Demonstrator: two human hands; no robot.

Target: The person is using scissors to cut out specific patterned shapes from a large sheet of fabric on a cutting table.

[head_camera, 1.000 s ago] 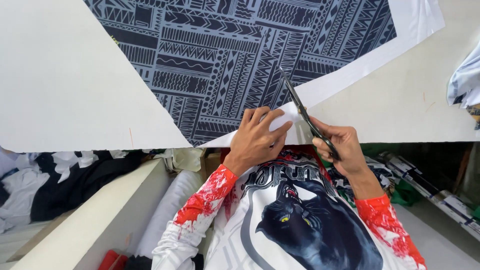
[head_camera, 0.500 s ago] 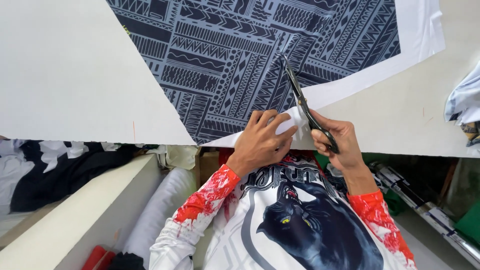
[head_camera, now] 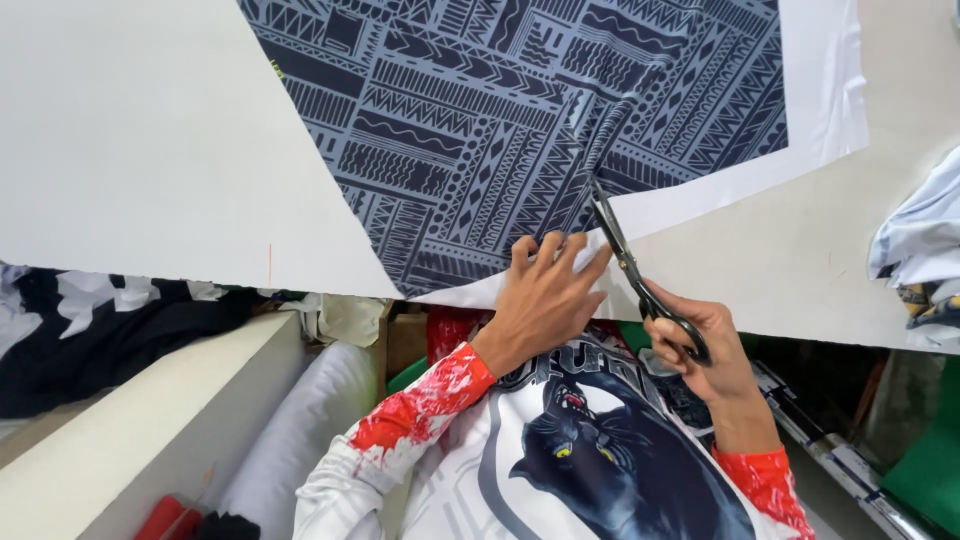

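A dark grey fabric (head_camera: 520,110) printed with pale geometric bands lies on a white table (head_camera: 150,150), bordered by a white unprinted strip (head_camera: 740,185). My left hand (head_camera: 545,295) lies flat with fingers spread on the fabric's near corner, pressing it down. My right hand (head_camera: 695,340) grips the handles of black scissors (head_camera: 625,260), whose blades point away from me into the fabric along the edge of the print. The fabric puckers just past the blade tips.
Black and white cloth (head_camera: 90,320) is heaped below the table at left. A white fabric roll (head_camera: 290,440) and a red object (head_camera: 165,520) lie lower left. Pale cloth (head_camera: 920,250) sits at the right edge; a metal rail (head_camera: 840,460) runs lower right.
The scissors have advanced further into the fabric along the print's edge. My left hand has stayed on the near corner, fingers spreading flatter.
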